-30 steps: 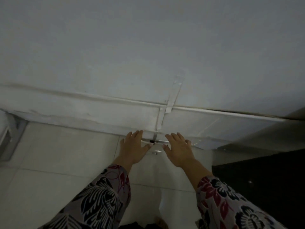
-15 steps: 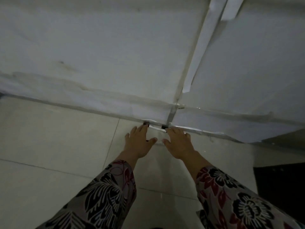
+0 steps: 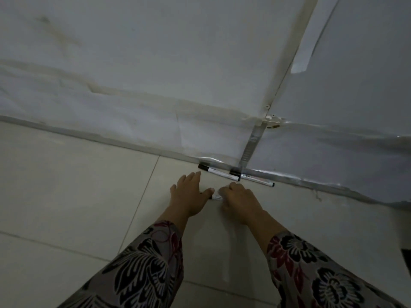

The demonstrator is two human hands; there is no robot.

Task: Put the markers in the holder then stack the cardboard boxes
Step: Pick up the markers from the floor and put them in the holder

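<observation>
Head view. Surroundings: pale tiled floor (image 3: 66, 196) meeting a white sheeted wall (image 3: 155, 74). A long strip of tape (image 3: 287, 63) runs down the sheeting, and a silvery strip (image 3: 251, 147) continues it to the floor line. A dark object (image 3: 406, 256) shows at the right edge, too cropped to identify. My patterned sleeves (image 3: 144, 270) fill the lower frame. Nothing lies between my hands and the wall base.

Task items: three markers, all with white barrels.
- The first marker (image 3: 219, 173) lies on the floor at the foot of the wall, with a black cap at its left end.
- The second marker (image 3: 258, 180) lies end to end with the first, to its right, dark at both ends, with print on the barrel.
- The third marker (image 3: 216, 197) lies nearer me, between my hands; only a short stretch of barrel shows.

Hands: my left hand (image 3: 189, 196) lies low over the floor, its fingers (image 3: 193, 177) straight, the thumb touching the third marker. On my right hand (image 3: 241, 202) the fingers (image 3: 224, 192) are curled over that marker's right end and appear to grip it.

Change since half a second ago: both hands then lay flat with their fingertips at the wall base. They now sit back from it, and the first and second markers are uncovered.
</observation>
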